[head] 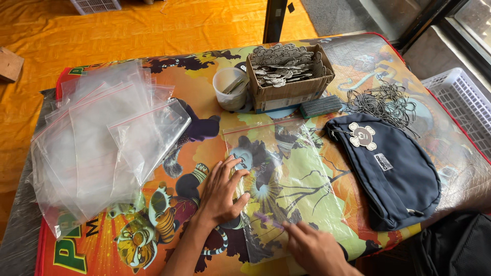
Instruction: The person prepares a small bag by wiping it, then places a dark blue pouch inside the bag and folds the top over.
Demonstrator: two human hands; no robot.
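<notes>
Cartoon-print table [169, 76]: bag stack [97, 138] left, navy pouch [394, 174] right.

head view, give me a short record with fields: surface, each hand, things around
surface: table under a colourful cartoon-print cover
left hand: left hand flat, fingers spread on the left edge of a clear zip bag
right hand: right hand pinches the same bag's near edge
left side: pile of clear zip bags
far side: cardboard box full of grey cut-out tags, white cup, grey block
right side: navy pouch with a bear-shaped tag, tangle of thin chains, white basket
</notes>
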